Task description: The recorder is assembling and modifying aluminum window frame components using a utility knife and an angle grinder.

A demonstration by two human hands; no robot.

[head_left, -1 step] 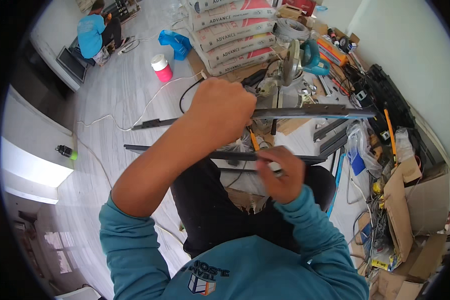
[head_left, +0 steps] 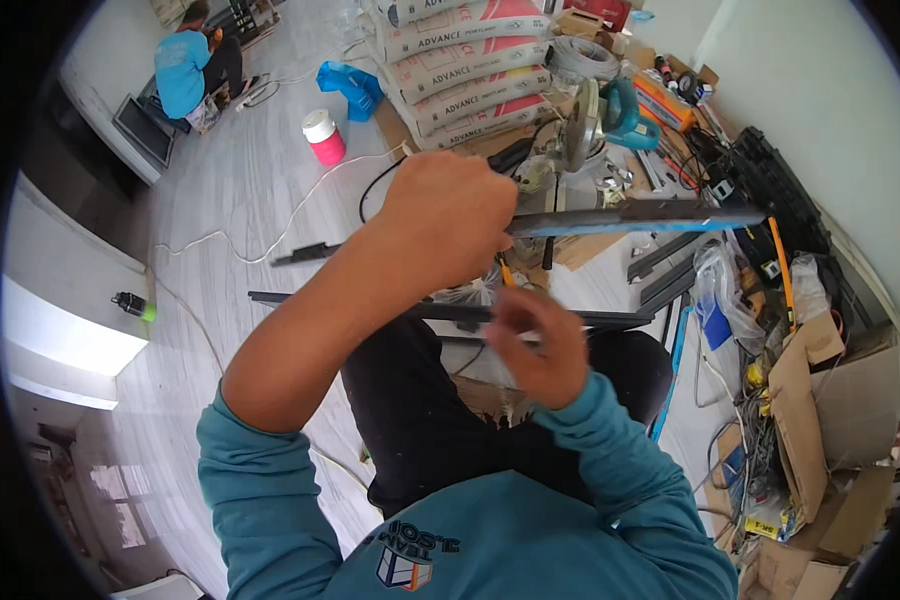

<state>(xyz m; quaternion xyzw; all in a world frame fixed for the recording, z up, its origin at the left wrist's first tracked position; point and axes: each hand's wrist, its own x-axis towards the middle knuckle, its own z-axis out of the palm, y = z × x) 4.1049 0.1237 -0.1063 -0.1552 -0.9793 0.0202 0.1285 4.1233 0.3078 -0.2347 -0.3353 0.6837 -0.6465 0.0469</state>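
So the left hand (head_left: 452, 205) is clamping the upper dark bar (head_left: 635, 217), holding it up beyond the lower dark bar (head_left: 620, 320) by the knees (head_left: 630, 368). The right hand (head_left: 545, 350) is hovering near that lower one, fingers curling but blurring, so can't tell if its grip is pinching anything. I'd be steadying the longer right end, since one fist is probably letting it twist.

Your left arm (head_left: 270, 390) bends at the elbow, its bare forearm (head_left: 345, 305) slanting forward and inward to your left hand (head_left: 455, 210), which is clenched, knuckles up. Your right hand (head_left: 542, 347), blurred, sits lower and closer to your body, fingers curled toward the thumb. Your knees (head_left: 635, 362) stand apart.
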